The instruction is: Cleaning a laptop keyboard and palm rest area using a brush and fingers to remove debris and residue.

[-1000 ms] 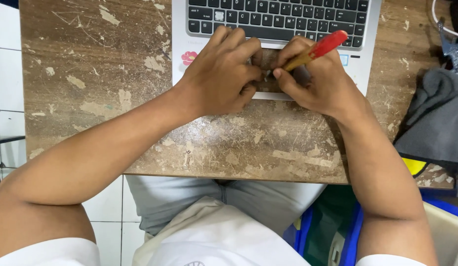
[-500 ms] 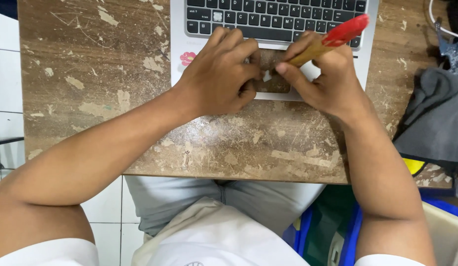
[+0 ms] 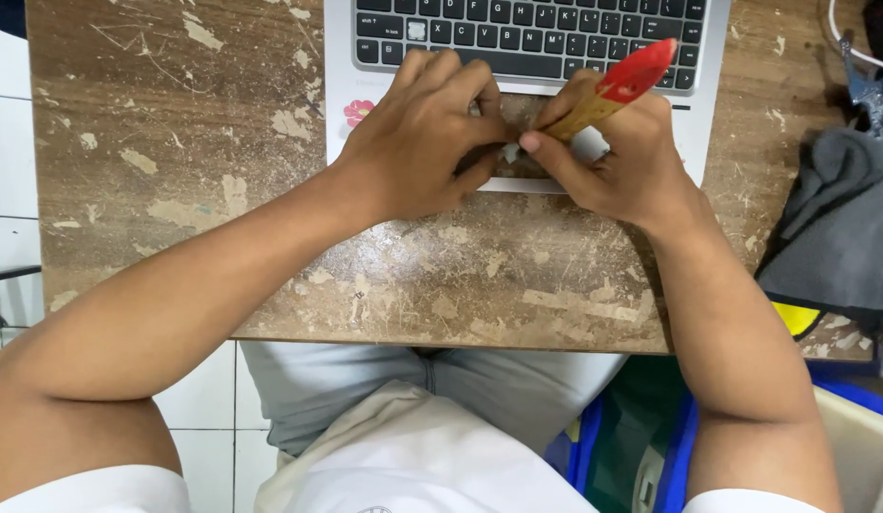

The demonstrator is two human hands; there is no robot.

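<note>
A silver laptop [image 3: 365,81] with a black keyboard lies on a worn wooden table [image 3: 175,171]. Both hands meet over its palm rest and trackpad area. My right hand [image 3: 622,166] grips a wooden-handled brush with a red end [image 3: 622,87], the handle pointing up and to the right. My left hand [image 3: 422,138] has its fingers curled, pinching a small pale piece [image 3: 510,152] beside the right thumb. What lies under the fingers is hidden. A small flower sticker [image 3: 358,112] sits on the laptop's left palm rest.
A grey cloth [image 3: 836,233] lies at the table's right edge, with something yellow [image 3: 795,318] below it. A white cable [image 3: 845,33] runs at the top right. White floor tiles [image 3: 4,161] show to the left, blue plastic [image 3: 679,446] beside my lap.
The brush's red end has swung upward and to the right while both hands stayed over the palm rest, the view has shifted slightly.
</note>
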